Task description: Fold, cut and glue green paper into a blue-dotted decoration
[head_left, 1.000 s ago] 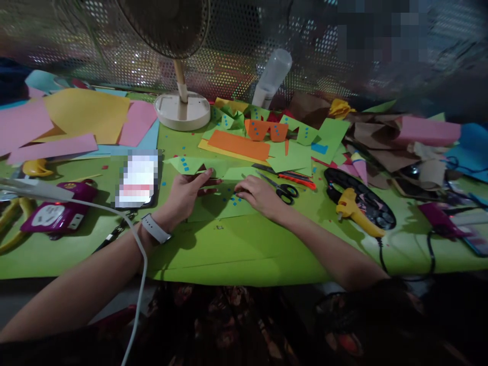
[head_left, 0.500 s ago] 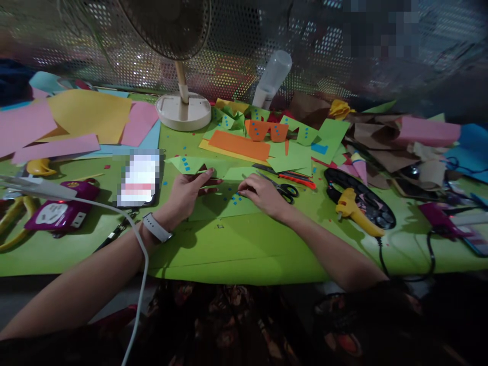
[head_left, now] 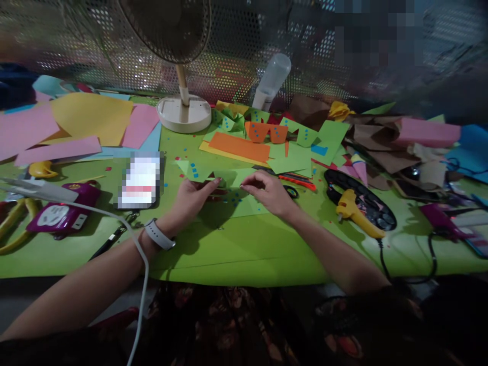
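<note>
My left hand (head_left: 192, 199) is closed on a green paper cutout (head_left: 183, 167) with blue paper squares stuck on it, thumb on top and fingers beneath. My right hand (head_left: 267, 192) is just to the right, its thumb and forefinger pinched together; anything between the tips is too small to make out. Under and between both hands lies a light green paper sheet (head_left: 249, 207), with several tiny blue paper squares (head_left: 235, 197) scattered on it. Black-handled scissors (head_left: 291, 192) are partly hidden behind my right hand, near a red utility knife (head_left: 301, 182).
A yellow glue gun (head_left: 354, 211) rests on a black tray (head_left: 375, 195) at the right. A phone (head_left: 140, 180), a purple power adapter (head_left: 66, 211) and a white cable (head_left: 139, 254) are at the left. Behind stand a fan (head_left: 184, 114), orange paper strips (head_left: 238, 146) and a bottle (head_left: 272, 79).
My right hand has risen off the loose blue squares, fingertips pinched. The left hand has moved slightly right with the green paper cutout, and its thumb has turned.
</note>
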Demonstrator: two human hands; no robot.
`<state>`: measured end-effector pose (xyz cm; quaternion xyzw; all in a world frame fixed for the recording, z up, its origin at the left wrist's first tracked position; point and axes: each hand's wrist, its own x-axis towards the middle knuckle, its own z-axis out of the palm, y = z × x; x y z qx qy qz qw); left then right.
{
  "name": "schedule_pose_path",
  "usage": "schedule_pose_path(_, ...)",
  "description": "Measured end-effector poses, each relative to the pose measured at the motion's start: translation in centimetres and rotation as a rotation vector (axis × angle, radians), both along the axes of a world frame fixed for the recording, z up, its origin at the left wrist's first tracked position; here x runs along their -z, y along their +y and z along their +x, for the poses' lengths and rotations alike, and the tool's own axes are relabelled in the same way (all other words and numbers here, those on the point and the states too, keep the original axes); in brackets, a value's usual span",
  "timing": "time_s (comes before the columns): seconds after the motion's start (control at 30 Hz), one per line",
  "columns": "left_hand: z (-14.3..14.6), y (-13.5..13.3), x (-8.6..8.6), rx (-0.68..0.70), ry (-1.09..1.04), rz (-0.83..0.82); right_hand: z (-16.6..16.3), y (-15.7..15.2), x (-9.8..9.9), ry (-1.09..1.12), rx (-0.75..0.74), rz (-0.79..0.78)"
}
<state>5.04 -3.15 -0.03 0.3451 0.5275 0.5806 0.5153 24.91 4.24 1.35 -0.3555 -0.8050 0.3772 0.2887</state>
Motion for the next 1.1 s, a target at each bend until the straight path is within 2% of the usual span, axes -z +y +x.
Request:
schedule_pose_path(0.17, 0.8, -0.3, 1.2, 0.083, 0.030, 0.014, -0.3, -0.6, -1.0, 0.145, 0.028, -0.014)
schedule_pose_path(0.3, 1.1, -0.3, 2.0, 0.114, 0.027, 0.044, -0.8, -1.0, -1.0, 0.163, 0.028, 0.018)
schedule_pose_path(0.47, 1.1, -0.5, 1.0, 0.102, 0.051, 0.053, -0.5, -1.0, -1.2, 0.144, 0.029, 0.053)
schedule_pose_path(0.57, 0.6, -0.5, 0.0, 0.016, 0.064, 0.051, 0.0, -0.8, -0.9, -0.024, -0.036, 0.122)
schedule_pose_path(0.67, -0.1, -0.2, -0.6, -0.057, 0.058, 0.025, 0.4, -0.5, 0.1, -0.245, -0.130, 0.180)
schedule_pose_path(0.87, -0.6, 0.4, -0.2, -0.086, 0.008, 0.004, 0.3, 0.2, 2.3, -0.304, -0.112, 0.341)
schedule_pose_path(1.1, -0.8, 0.6, -0.1, -0.104, -0.030, -0.017, 1.0, -1.3, 1.5, -0.609, -0.153, 0.599)
